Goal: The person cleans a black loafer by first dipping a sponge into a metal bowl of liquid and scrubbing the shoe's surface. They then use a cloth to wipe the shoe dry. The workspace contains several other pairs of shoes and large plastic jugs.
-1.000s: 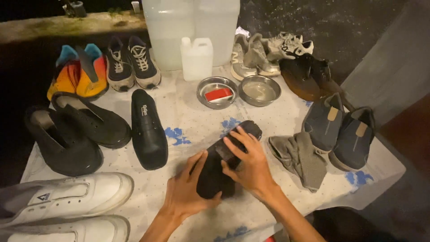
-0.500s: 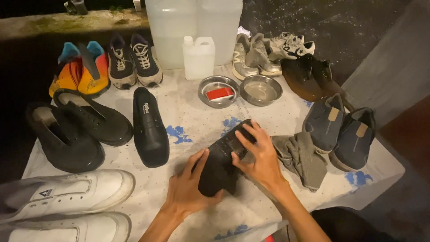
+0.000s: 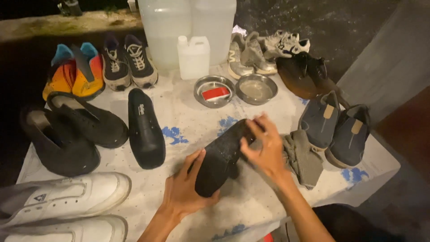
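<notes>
- Head view: your forearms are running off the bottom edge, and the white sneakers [image 3: 62,199] at lower left are being cut by the frame; the far edge of the tabletop [image 3: 251,210] is fading into darkness.
- Your right hand [image 3: 264,150] is covering the upper end of the black shoe [image 3: 219,159], so you cannot see that end clearly.
- Compared with a moment ago, you are tilting the shoe further over, showing more of its dull, dusty underside, and your right hand has slid up toward its far end.
- Your left hand [image 3: 183,188] is closing around the shoe's lower end; your right hand is gripping the upper end.
- The shoe is lying near the tabletop's front middle, just beside a grey cloth [image 3: 304,159], with its black mate [image 3: 145,130] apart to the left.
</notes>
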